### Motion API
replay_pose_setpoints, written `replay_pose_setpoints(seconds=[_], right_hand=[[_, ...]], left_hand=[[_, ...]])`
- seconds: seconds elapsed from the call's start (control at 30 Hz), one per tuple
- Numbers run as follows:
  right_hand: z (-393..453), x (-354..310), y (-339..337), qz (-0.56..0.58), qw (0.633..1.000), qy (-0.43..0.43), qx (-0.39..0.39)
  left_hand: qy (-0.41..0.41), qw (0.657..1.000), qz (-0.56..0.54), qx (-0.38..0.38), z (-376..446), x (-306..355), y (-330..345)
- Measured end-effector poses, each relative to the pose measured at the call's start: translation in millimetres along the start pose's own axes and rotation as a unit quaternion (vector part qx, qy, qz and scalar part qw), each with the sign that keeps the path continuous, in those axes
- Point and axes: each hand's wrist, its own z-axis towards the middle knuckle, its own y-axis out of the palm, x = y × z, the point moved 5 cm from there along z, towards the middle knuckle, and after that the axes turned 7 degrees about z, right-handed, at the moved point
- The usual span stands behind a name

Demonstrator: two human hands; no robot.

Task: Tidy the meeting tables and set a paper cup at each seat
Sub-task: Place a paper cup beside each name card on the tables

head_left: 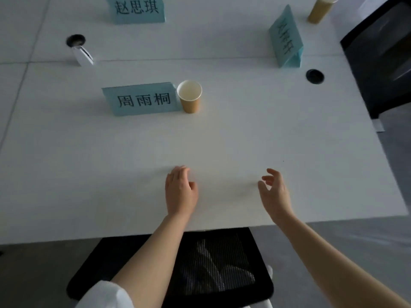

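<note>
Right under my arms I see a black mesh chair (213, 270) pushed up to the white table (244, 138). My left hand (181, 192) rests flat on the table near the edge, fingers loose, holding nothing. My right hand (275, 192) hangs just above the table beside it, well apart from the left, fingers a bit curled but with nothing in them.

Straight ahead of my left hand, farther up the table, stands a paper cup (189, 96). It is upright and looks empty. It touches or nearly touches the right end of a blue name card (142, 100). So I think this seat has its cup.

Far past my right hand stands another blue name card (287, 41), turned sideways, and beyond it a second cup (320, 8) at the top edge. That seat looks done too.

Far ahead, a third name card (135, 8) shows no cup beside it that I can see. That one may still need a cup. My hands have no cup to give right now.
</note>
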Motion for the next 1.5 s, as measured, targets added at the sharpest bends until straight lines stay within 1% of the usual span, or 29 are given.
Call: replay_pose_setpoints(seconds=[0.13,0.23,0.37,0.43,0.53,0.67,0.77,0.87,0.97,1.03,1.13,1.23,1.3,1.4,1.5], right_hand=[[-18.6,36.2,-63.0,-0.01,1.0,-0.012,0.01],[-32.6,68.3,-116.9,0.005,1.0,-0.016,0.017],[-53.4,115.9,-197.6,0.047,0.998,-0.018,0.031],[-64.5,136.5,-236.8,0.055,0.997,-0.022,0.05],[-76.5,155.3,-286.2,0.08,0.994,-0.017,0.076],[-72.8,164.6,-337.9,0.111,0.99,-0.017,0.087],[-50.5,168.2,-371.6,0.126,0.987,-0.021,0.094],[-25.1,167.8,-388.1,0.129,0.989,-0.015,0.077],[20.6,162.8,-410.1,0.09,0.995,-0.018,0.038],[56.7,149.9,-429.4,0.055,0.998,-0.036,0.021],[111.1,127.7,-460.7,0.004,0.998,-0.062,-0.004],[156.3,108.1,-491.2,0.0,0.995,-0.097,-0.01],[182.2,103.4,-510.1,0.009,0.995,-0.096,-0.01],[215.2,109.0,-531.4,0.023,0.997,-0.072,-0.011],[247.1,119.5,-547.0,0.013,0.997,-0.064,-0.042]], left_hand=[[-0.004,0.998,-0.034,-0.054,-76.2,75.1,16.7],[-0.022,0.996,-0.059,-0.065,-126.6,133.3,28.1],[-0.075,0.986,-0.116,-0.091,-182.9,210.1,56.0],[-0.056,0.984,-0.131,-0.107,-206.9,252.4,69.4],[-0.007,0.984,-0.141,-0.11,-229.3,307.0,78.8],[0.062,0.984,-0.116,-0.123,-241.5,367.2,92.7],[0.067,0.983,-0.1,-0.142,-231.0,399.7,115.5],[0.054,0.981,-0.111,-0.146,-214.9,413.8,130.0],[0.032,0.984,-0.099,-0.147,-190.3,437.5,149.1],[0.027,0.984,-0.087,-0.153,-170.0,456.8,160.8],[-0.004,0.986,-0.074,-0.15,-134.3,487.0,175.1],[-0.012,0.987,-0.075,-0.14,-97.2,517.3,182.3],[-0.019,0.988,-0.073,-0.134,-73.2,538.8,186.9],[-0.025,0.99,-0.066,-0.123,-42.8,569.4,195.8],[-0.027,0.989,-0.058,-0.133,-19.3,595.5,214.1]])
